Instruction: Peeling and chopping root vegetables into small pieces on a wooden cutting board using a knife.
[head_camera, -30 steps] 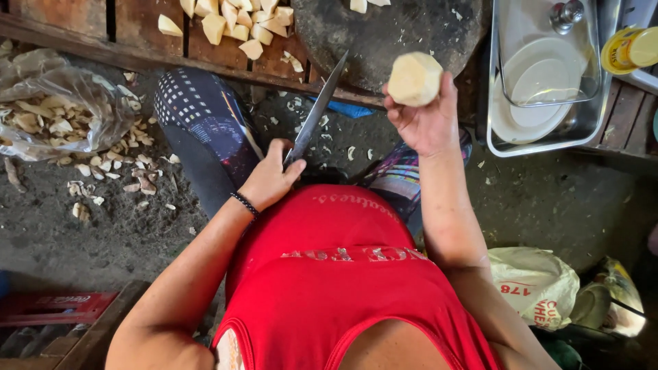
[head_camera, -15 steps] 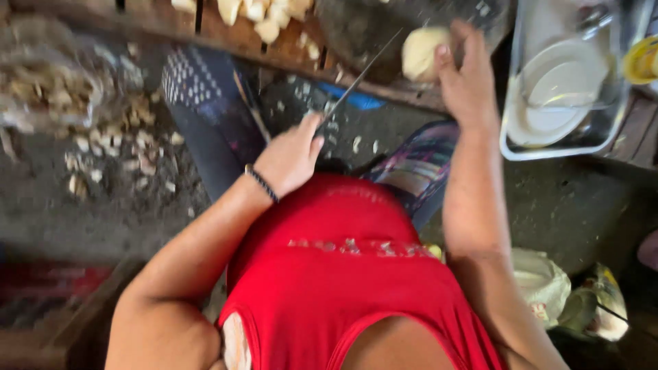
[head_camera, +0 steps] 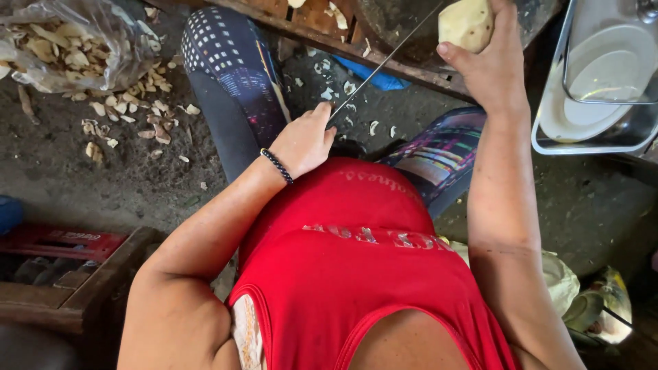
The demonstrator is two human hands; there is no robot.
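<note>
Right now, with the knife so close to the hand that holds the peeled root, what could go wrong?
The knife runs from the left hand up toward the peeled root, which the right hand grips bare; a slip could cut those fingers. The blade also passes above the person's patterned leggings, so a dropped knife might strike a leg.

The top [head_camera: 363, 274] is bright red, with a faint band of pale print across it. The leggings [head_camera: 233, 75] are dark navy, dotted with small white squares on one leg and striped in pink, green and white on the other. The bracelet [head_camera: 277, 166] is of black beads. The tuber [head_camera: 467, 24] is pale cream-yellow. The knife [head_camera: 384, 63] blade is grey steel. The peelings [head_camera: 137, 113] are tan and cream on the dark grey ground. The plate [head_camera: 603, 75] is white in a silver tray [head_camera: 548, 130]. The crate [head_camera: 62, 243] is red.
</note>
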